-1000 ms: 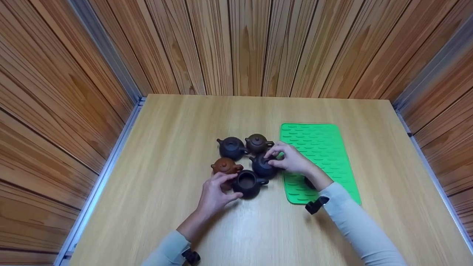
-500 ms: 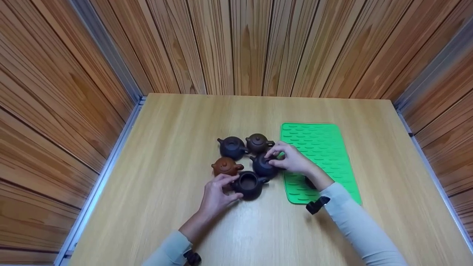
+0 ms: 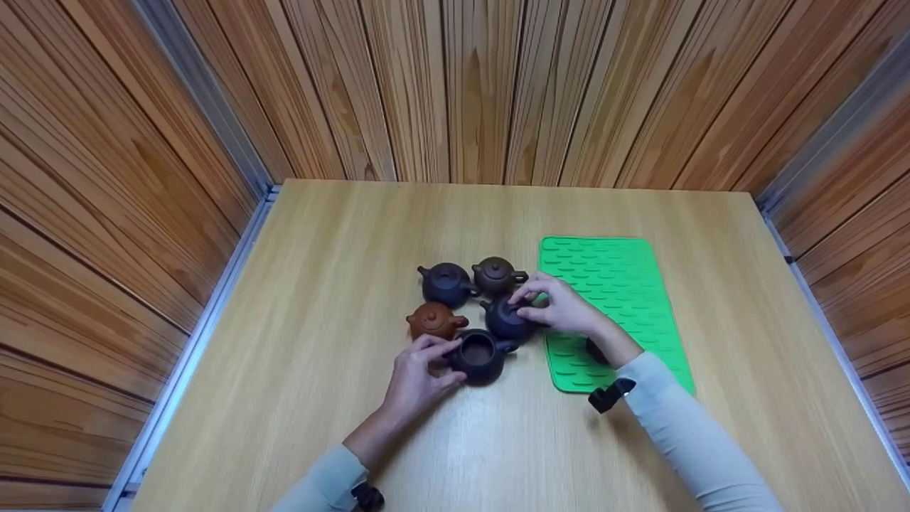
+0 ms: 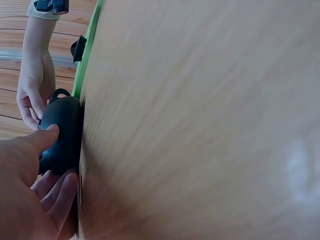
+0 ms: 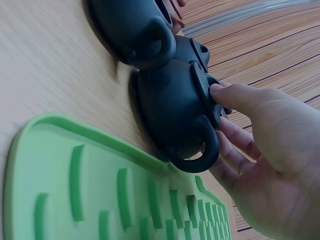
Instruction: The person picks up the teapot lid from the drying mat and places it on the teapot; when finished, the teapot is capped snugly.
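Note:
In the head view a black lidless teapot stands on the table, its round mouth facing up. My left hand grips its spout side between thumb and fingers; in the left wrist view the thumb lies against the pot's wall. Just behind and right stands a dark teapot with its lid on. The right hand pinches that lid from above, thumb and fingers at its knob. In the right wrist view this pot's loop handle points toward the green mat. The knob itself is mostly hidden by the fingers.
A reddish-brown teapot, a black teapot with a sunken top and a dark brown lidded teapot stand close around. At right lies a green ridged mat, bearing a small dark piece partly hidden by the right wrist.

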`<move>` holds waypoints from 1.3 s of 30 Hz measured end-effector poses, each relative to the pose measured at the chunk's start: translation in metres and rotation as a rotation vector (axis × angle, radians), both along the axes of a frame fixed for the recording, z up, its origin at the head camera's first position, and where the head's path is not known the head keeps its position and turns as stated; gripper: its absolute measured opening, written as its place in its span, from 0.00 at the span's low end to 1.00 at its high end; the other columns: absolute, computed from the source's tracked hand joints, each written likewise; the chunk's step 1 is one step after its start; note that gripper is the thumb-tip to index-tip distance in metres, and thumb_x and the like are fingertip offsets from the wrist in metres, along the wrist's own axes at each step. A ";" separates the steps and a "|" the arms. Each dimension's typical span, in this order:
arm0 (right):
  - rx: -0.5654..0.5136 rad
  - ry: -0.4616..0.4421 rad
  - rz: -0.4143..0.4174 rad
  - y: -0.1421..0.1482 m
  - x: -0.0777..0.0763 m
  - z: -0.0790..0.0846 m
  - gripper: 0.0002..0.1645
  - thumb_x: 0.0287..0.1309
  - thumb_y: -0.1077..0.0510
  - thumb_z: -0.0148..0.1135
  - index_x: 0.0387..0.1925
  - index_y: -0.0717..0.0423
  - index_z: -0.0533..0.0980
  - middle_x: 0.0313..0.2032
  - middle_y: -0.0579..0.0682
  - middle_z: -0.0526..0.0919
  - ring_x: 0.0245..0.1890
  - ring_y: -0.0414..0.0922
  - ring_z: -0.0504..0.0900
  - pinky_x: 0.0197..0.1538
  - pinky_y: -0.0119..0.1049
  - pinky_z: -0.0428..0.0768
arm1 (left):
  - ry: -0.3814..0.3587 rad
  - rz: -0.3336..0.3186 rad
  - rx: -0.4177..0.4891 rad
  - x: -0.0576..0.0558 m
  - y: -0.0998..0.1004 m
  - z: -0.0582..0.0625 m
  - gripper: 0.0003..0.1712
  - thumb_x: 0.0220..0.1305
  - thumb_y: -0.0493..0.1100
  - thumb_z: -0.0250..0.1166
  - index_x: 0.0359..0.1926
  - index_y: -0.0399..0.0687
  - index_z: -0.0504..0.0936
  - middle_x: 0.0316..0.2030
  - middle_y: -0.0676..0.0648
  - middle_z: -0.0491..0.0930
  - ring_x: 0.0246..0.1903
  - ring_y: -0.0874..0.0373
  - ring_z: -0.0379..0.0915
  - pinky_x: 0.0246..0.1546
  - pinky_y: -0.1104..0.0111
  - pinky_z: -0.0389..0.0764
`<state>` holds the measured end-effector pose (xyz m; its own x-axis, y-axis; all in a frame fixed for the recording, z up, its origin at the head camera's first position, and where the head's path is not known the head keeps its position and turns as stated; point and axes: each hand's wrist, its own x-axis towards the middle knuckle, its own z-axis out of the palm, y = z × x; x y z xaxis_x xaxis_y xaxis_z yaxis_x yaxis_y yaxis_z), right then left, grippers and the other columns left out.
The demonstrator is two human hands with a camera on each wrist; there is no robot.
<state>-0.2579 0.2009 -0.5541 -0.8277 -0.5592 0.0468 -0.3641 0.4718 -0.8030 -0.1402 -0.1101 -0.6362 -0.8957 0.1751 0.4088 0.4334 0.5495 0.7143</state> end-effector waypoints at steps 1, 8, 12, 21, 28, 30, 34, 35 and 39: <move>-0.002 -0.002 0.000 0.000 0.000 0.000 0.11 0.69 0.64 0.76 0.51 0.58 0.91 0.52 0.63 0.85 0.55 0.55 0.83 0.60 0.49 0.82 | -0.012 0.005 0.000 0.001 0.000 0.003 0.31 0.55 0.43 0.90 0.62 0.53 0.94 0.51 0.47 0.90 0.50 0.54 0.91 0.51 0.66 0.91; -0.020 -0.014 -0.003 0.008 0.004 -0.001 0.17 0.72 0.63 0.75 0.59 0.60 0.89 0.59 0.65 0.86 0.58 0.61 0.86 0.63 0.53 0.85 | -0.131 0.021 -0.022 0.013 0.005 0.035 0.31 0.55 0.37 0.89 0.62 0.49 0.94 0.49 0.45 0.89 0.48 0.51 0.92 0.51 0.62 0.92; -0.015 -0.021 -0.011 0.019 0.006 0.000 0.18 0.74 0.62 0.74 0.62 0.60 0.87 0.63 0.65 0.85 0.60 0.64 0.87 0.62 0.46 0.86 | -0.190 0.017 -0.003 0.014 0.007 0.039 0.31 0.56 0.36 0.88 0.62 0.48 0.93 0.49 0.44 0.89 0.46 0.52 0.92 0.49 0.63 0.93; -0.011 -0.018 -0.032 0.050 0.015 0.009 0.20 0.75 0.63 0.73 0.63 0.64 0.85 0.64 0.64 0.85 0.61 0.66 0.86 0.58 0.40 0.87 | -0.173 0.017 0.015 0.014 0.008 0.034 0.29 0.57 0.36 0.88 0.61 0.47 0.94 0.51 0.44 0.89 0.46 0.51 0.93 0.48 0.64 0.93; 0.023 -0.013 -0.040 0.069 0.026 0.012 0.19 0.75 0.61 0.73 0.62 0.64 0.86 0.60 0.61 0.86 0.61 0.63 0.84 0.59 0.38 0.87 | -0.081 0.027 0.007 0.015 0.007 0.031 0.28 0.54 0.37 0.89 0.58 0.44 0.95 0.57 0.44 0.93 0.57 0.47 0.92 0.60 0.56 0.91; 0.034 -0.015 -0.035 0.074 0.030 0.012 0.18 0.75 0.61 0.73 0.62 0.63 0.86 0.60 0.60 0.86 0.61 0.62 0.84 0.60 0.36 0.87 | -0.063 0.022 0.004 0.015 0.007 0.032 0.28 0.54 0.38 0.90 0.58 0.44 0.95 0.59 0.44 0.93 0.61 0.45 0.91 0.62 0.54 0.90; 0.048 -0.015 -0.018 0.085 0.038 0.013 0.18 0.75 0.61 0.73 0.61 0.62 0.87 0.61 0.59 0.86 0.61 0.56 0.84 0.62 0.47 0.89 | -0.077 0.021 0.011 0.015 0.009 0.033 0.29 0.55 0.38 0.89 0.59 0.44 0.94 0.61 0.43 0.92 0.63 0.44 0.90 0.62 0.55 0.90; 0.049 -0.017 -0.013 0.088 0.039 0.013 0.18 0.75 0.62 0.73 0.61 0.62 0.87 0.61 0.60 0.86 0.61 0.54 0.84 0.63 0.50 0.89 | -0.088 0.022 0.017 0.015 0.009 0.034 0.29 0.55 0.38 0.89 0.59 0.45 0.94 0.61 0.43 0.92 0.63 0.44 0.90 0.62 0.55 0.90; 0.045 -0.033 -0.008 0.101 0.045 0.015 0.18 0.74 0.62 0.74 0.61 0.62 0.87 0.61 0.59 0.86 0.60 0.45 0.83 0.63 0.54 0.89 | -0.121 0.020 0.036 0.015 0.009 0.034 0.28 0.56 0.38 0.89 0.59 0.45 0.94 0.61 0.43 0.92 0.63 0.44 0.89 0.65 0.54 0.89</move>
